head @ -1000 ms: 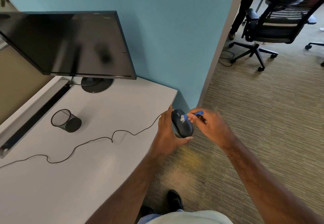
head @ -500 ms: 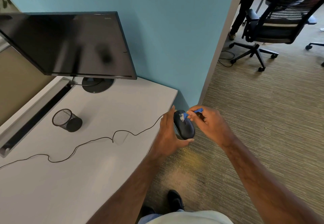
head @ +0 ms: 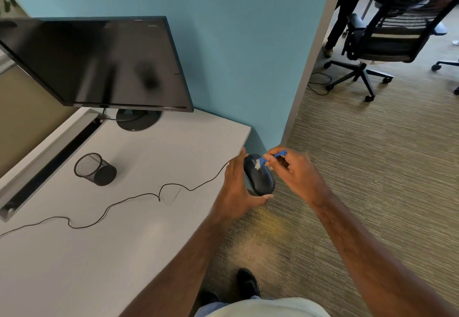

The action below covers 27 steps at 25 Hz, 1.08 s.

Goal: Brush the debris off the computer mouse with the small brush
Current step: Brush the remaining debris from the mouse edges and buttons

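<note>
A black computer mouse (head: 260, 179) is held in the air just past the desk's right edge, above the carpet. My left hand (head: 237, 187) cups it from the left and below, thumb under its near end. My right hand (head: 295, 172) pinches a small blue brush (head: 273, 156) whose white bristles touch the mouse's top near the wheel. The mouse's thin black cable (head: 159, 192) runs left across the white desk (head: 124, 242).
A black monitor (head: 99, 61) stands at the desk's back by the teal wall. A black mesh cup (head: 95, 171) lies on its side on the desk. Beyond the wall's corner, a black office chair (head: 387, 36) and a person's legs (head: 342, 18) stand on the carpet.
The brush tip has shifted slightly along the front of the mouse. Both hands and the mouse stay in nearly the same place.
</note>
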### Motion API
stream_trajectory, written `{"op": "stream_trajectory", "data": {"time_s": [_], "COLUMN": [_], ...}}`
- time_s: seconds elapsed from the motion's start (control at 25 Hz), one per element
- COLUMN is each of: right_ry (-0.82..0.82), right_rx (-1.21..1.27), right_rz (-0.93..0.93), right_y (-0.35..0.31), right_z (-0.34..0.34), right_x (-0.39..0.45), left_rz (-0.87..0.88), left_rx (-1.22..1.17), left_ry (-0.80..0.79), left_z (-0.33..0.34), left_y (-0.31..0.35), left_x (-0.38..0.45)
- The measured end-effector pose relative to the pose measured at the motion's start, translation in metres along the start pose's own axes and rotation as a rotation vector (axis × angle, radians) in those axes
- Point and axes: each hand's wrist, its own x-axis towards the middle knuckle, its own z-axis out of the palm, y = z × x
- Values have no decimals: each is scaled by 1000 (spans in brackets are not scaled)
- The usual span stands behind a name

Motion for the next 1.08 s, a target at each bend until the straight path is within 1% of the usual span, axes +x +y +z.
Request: {"op": "stream_trajectory", "data": {"time_s": [0.12,0.24,0.28,0.36,0.44,0.52,0.64,0.72,0.8,0.92,1.0,1.08], "right_ry": [46,130,133,71,13,-6,9,70,115,39,-1,45], "right_rx": [43,89,108,120,78,39,-24,-45,-12,77,76,32], "right_rz": [5,-5,-9,-8,-6,-15,1,10,-9,-20,7,28], "right_y": [-2,-5,-7,-5,2,7,0,-5,-7,-8,-7,-9], "right_z": [2,-1,-3,-5,-3,-1,1,1,1,1,4,5], "right_x": [-1,-3,-4,-5,-6,-6,2,8,9,5,3,5], "left_rz": [5,-9,-14,-21,-12,13,4,11,6,-18,-36,-59], "left_rx": [-15,-37,-41,-35,-18,-4,-15,-15,-6,-9,-27,-53], "left_ry": [19,10,3,-10,-3,4,-9,-10,-4,-13,-29,-51], "left_z": [-2,-5,-5,-4,-4,-3,-2,1,0,-3,-6,-6], "left_y": [4,5,4,3,3,5,11,11,8,9,14,18], "left_x": [0,1,1,1,1,0,-4,-4,-4,-1,-3,-6]}}
